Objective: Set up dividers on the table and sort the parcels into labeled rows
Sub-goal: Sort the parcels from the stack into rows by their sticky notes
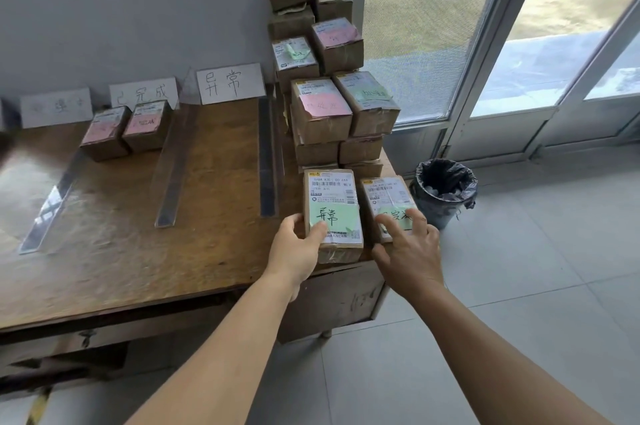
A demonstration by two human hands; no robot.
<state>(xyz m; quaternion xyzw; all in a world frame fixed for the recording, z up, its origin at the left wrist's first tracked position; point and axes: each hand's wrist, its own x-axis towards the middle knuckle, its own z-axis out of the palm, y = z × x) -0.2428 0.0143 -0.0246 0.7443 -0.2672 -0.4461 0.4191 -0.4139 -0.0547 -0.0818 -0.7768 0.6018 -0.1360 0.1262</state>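
Cardboard parcel with green note sits at the table's front right corner, gripped at its near left edge by the left hand, thumb on top; just beside it, at the right edge, a second green-noted parcel lies under the spread, relaxed fingers of the right hand. Behind both, a parcel stack fills the right edge up to the wall. Three clear dividers run back to front, bare wood between them; two pink-noted parcels sit at the back edge below three paper labels.
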